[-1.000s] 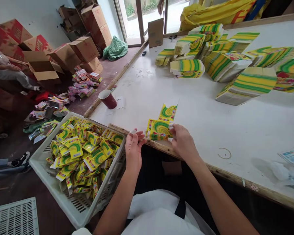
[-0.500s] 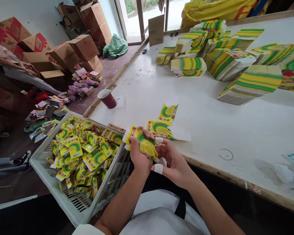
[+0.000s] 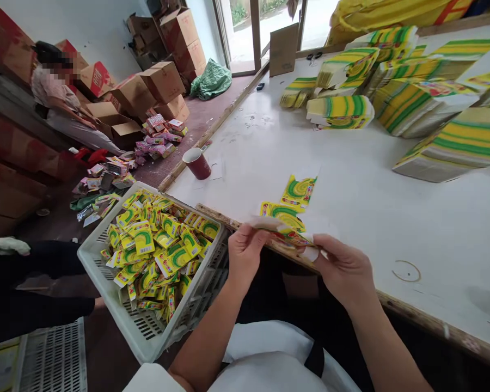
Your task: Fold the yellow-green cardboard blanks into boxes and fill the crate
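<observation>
My left hand and my right hand are both closed on one flat yellow-green carton blank, held nearly level over the table's wooden front edge. The left pinches its left end, the right its right end; a white tape wrap shows on a right fingertip. More flat blanks lie on the white table just beyond my hands. Left of my left arm stands a white plastic crate filled with several folded yellow-green small boxes.
Tall stacks of yellow-green blanks crowd the table's far right. A dark red cup lies near the table's left edge. Brown cartons and scattered packets cover the floor, where another person sits. A second crate shows bottom left.
The blank that my hands held upright near the crate is now turned almost flat and stretched between both hands over the table edge. The view has shifted left.
</observation>
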`<state>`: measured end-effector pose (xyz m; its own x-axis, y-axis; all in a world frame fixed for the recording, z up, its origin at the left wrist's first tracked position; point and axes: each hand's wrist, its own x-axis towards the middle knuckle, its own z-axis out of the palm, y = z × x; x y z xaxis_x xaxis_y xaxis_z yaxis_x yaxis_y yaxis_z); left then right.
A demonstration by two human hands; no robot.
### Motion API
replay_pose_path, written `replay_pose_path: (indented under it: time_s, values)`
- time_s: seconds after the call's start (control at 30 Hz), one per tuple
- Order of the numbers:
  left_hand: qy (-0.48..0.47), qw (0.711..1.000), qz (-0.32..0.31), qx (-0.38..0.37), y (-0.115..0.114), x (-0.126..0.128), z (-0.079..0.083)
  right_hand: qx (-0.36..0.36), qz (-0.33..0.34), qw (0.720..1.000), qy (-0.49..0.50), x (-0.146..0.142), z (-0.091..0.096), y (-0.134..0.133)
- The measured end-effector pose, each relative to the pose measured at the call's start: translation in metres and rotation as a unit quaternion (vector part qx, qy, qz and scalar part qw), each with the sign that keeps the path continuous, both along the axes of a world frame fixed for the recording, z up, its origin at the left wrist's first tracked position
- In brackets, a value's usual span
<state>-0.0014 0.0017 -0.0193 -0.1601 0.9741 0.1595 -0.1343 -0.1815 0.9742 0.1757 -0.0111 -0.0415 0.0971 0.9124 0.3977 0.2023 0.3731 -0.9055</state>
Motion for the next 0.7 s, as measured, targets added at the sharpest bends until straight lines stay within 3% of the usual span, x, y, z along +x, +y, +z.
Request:
replay_pose_path:
  time_s: [0.07, 0.13, 0.2, 0.27, 0.33, 0.43, 0.5, 0.6, 0.7]
  values:
    - [0.084, 0.995, -0.018, 0.055, -0.001, -0.014, 0.016, 0.082, -0.052, 0.987, -0.126, 0.007, 0.003, 0.002]
    - [0.214, 0.973, -0.030, 0.084, -0.003, -0.025, 0.030, 0.148, -0.046, 0.962, -0.224, 0.009, 0.008, 0.002]
    - [0.346, 0.934, -0.080, 0.045, -0.004, -0.027, 0.039, 0.198, 0.010, 0.944, -0.262, 0.004, 0.011, 0.001]
    - [0.413, 0.897, -0.159, -0.026, -0.004, -0.024, 0.039, 0.206, 0.061, 0.945, -0.248, -0.004, 0.013, -0.002]
    - [0.430, 0.879, -0.195, -0.069, -0.004, -0.017, 0.033, 0.158, 0.042, 0.971, -0.177, -0.010, 0.011, -0.005]
    - [0.428, 0.886, -0.171, -0.051, -0.007, -0.005, 0.019, 0.015, 0.002, 1.000, 0.019, -0.015, 0.004, -0.005]
    - [0.419, 0.887, -0.194, -0.013, -0.011, 0.002, 0.010, -0.091, 0.066, 0.983, 0.146, -0.018, 0.000, -0.004]
    - [0.405, 0.886, -0.216, 0.066, -0.015, 0.010, -0.001, -0.217, 0.181, 0.925, 0.256, -0.022, -0.004, -0.002]
    - [0.421, 0.881, -0.180, 0.117, -0.014, 0.011, -0.007, -0.253, 0.176, 0.906, 0.291, -0.025, -0.004, 0.002]
